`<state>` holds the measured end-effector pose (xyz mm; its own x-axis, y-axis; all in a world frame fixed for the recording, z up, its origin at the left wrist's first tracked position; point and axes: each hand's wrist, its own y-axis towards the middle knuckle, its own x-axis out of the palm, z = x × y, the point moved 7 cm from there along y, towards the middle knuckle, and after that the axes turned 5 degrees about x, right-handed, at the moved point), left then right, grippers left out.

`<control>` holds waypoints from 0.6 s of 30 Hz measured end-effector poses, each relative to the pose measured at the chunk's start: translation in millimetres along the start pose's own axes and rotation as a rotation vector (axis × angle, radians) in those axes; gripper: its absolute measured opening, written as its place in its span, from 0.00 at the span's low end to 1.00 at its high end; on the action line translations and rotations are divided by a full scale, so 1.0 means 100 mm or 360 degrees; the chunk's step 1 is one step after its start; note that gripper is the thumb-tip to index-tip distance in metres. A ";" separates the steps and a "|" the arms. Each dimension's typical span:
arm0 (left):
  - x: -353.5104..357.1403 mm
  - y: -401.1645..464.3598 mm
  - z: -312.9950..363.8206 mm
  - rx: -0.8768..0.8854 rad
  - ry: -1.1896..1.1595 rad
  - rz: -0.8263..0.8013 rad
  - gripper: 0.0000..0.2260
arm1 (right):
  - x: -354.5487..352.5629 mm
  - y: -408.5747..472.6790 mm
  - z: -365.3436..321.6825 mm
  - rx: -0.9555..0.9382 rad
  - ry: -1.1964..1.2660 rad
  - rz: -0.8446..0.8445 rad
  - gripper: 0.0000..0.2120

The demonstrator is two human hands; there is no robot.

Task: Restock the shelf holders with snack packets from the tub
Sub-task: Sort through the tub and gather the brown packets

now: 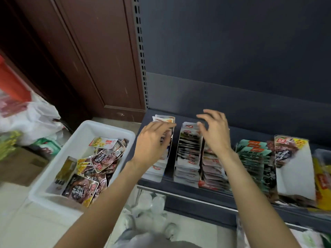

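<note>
Packets: a loose heap point(93, 169) lies in the white tub point(111, 127) on the floor, left of the shelf point(197, 196).
Holders: several rows point(189, 154) at the shelf's left end look nearly full.
Left hand point(152, 142): fingers straight, resting on the leftmost row, gripping nothing.
Right hand point(214, 131): spread and empty above the middle rows.
Progress: mostly stocked, I judge; tub not yet emptied.
Unclear: right-edge holders blurred; print unreadable.

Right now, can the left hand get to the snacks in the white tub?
Probably yes. The left hand is over the shelf packets, the white tub sits open right beside it, and nothing covers the snacks.
</note>
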<state>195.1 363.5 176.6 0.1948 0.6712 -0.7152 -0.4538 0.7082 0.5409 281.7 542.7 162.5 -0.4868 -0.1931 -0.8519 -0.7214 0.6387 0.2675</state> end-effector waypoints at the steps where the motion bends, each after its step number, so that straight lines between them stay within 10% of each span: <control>1: -0.14 -0.11 -0.07 -0.0083 -0.0086 0.0138 0.11 | -0.08 -0.06 -0.10 -0.0020 0.0185 0.0107 0.11; 5: -0.74 -0.81 -0.51 -0.0453 -0.0340 0.0652 0.08 | -0.13 -0.46 -0.75 -0.0135 0.0696 0.0194 0.10; 9: -1.16 -1.68 -1.30 -0.0967 -0.0345 0.0870 0.07 | 0.50 -0.85 -1.56 -0.0263 0.0856 -0.0325 0.14; 18: -0.74 -2.52 -2.91 -0.1421 -0.0030 -0.0515 0.14 | 2.52 -1.38 -2.44 -0.0193 0.0138 -0.1154 0.24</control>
<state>42.1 71.2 -35.4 0.4378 0.4807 -0.7597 -0.8711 0.4360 -0.2260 138.3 224.4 20.8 0.0994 -0.5965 -0.7965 -0.9237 0.2424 -0.2968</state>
